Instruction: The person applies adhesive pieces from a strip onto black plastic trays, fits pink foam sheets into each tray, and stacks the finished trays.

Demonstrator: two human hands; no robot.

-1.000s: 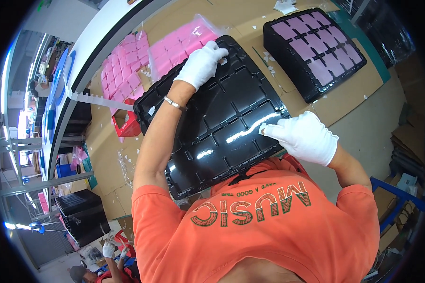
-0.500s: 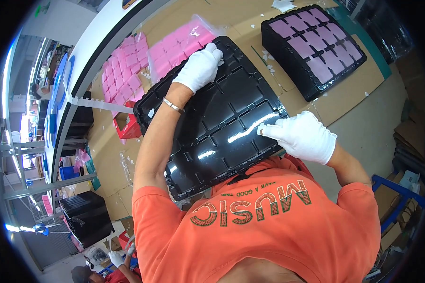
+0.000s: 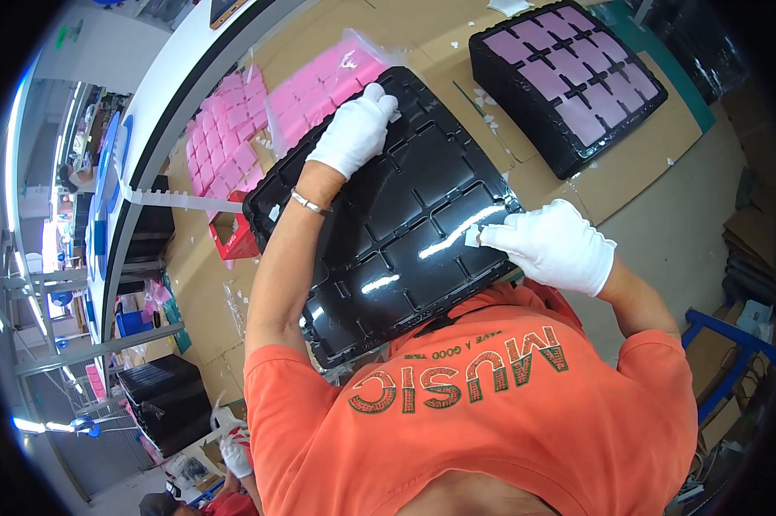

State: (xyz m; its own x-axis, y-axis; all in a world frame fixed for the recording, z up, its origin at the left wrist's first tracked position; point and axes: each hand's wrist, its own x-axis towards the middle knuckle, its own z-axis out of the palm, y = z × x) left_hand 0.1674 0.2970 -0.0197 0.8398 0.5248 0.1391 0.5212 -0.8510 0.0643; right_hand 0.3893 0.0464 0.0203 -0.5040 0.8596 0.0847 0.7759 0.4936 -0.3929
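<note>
- We have the black tray (image 3: 397, 202) right in front of us, over the table (image 3: 203, 292), its near edge close to our orange shirt (image 3: 474, 430).
- Our two hands are apart from each other: the left hand (image 3: 351, 135) lies at the tray's far part, fingers bunched near its rim; whether they grip anything, we cannot tell.
- Our right hand (image 3: 558, 249) pinches a small pale piece (image 3: 471, 236) between thumb and finger, over the near right part of the tray; whether it touches the black surface, we cannot say.
- On the part we can see, this tray carries no pink pads: its ribbed black cells are bare, apart from a small white scrap (image 3: 274, 211) at the left.
- By comparison, the second tray (image 3: 526, 112), at the far right, has pink pads (image 3: 582, 123) in its cells, so we judge it much further along.
- Plenty of pink material is unused: loose pink sheets (image 3: 224, 129) lie at the left, with bagged pink sheets (image 3: 323, 86) beside them.
</note>
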